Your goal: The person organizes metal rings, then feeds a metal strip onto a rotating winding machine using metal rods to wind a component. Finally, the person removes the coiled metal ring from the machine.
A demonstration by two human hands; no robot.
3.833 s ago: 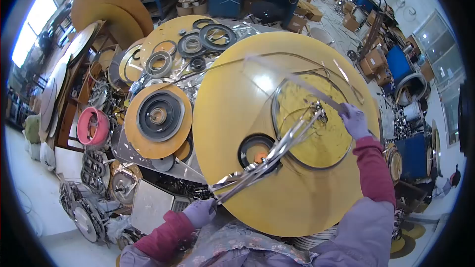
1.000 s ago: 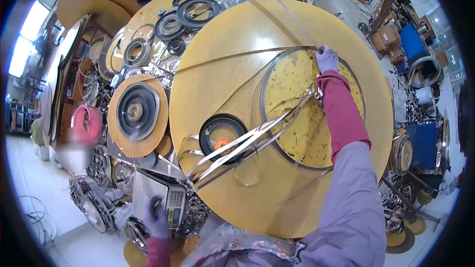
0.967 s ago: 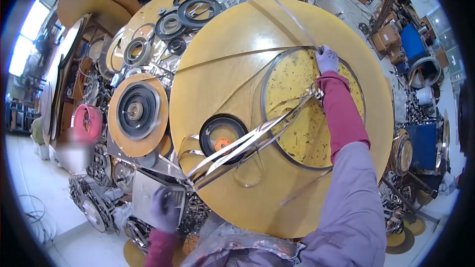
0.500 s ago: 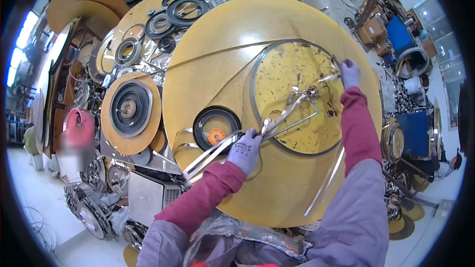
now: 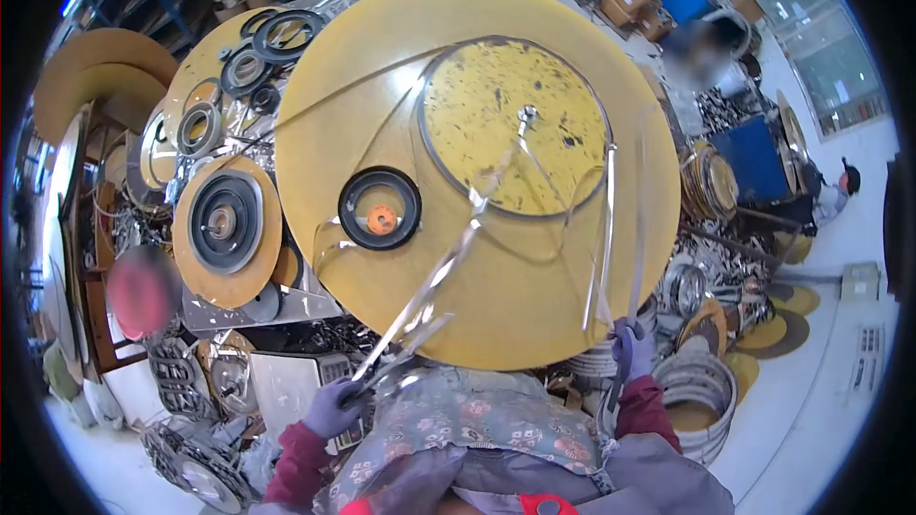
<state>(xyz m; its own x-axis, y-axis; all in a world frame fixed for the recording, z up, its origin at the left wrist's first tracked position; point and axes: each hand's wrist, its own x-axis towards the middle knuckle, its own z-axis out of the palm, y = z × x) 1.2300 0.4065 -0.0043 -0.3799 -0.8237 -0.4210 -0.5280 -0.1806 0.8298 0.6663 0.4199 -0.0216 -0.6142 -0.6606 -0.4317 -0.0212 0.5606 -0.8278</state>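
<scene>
My left hand (image 5: 336,407), in a purple glove, is closed on the near end of a bundle of shiny metal strips (image 5: 441,272) at the lower left. The bundle runs up across a large yellow disc (image 5: 496,315) toward the centre of a smaller speckled yellow disc (image 5: 496,124). My right hand (image 5: 632,351) is closed on a thin metal strip (image 5: 640,257) at the large disc's lower right edge. Beside it, another bright strip (image 5: 609,229) lies near the rim. A black ring with an orange centre (image 5: 381,219) rests on the large disc.
Left of the large disc stands an orange disc with a black reel (image 5: 227,219). Black rings (image 5: 288,35) lie behind it. A scale (image 5: 286,383) is at the lower left, stacked round rims (image 5: 701,391) at the lower right, and a blue box (image 5: 754,157) at the right.
My left hand has pulled back from the disc's middle to its lower left. My right hand has come down from beside the speckled disc to the near right edge. The view has shifted.
</scene>
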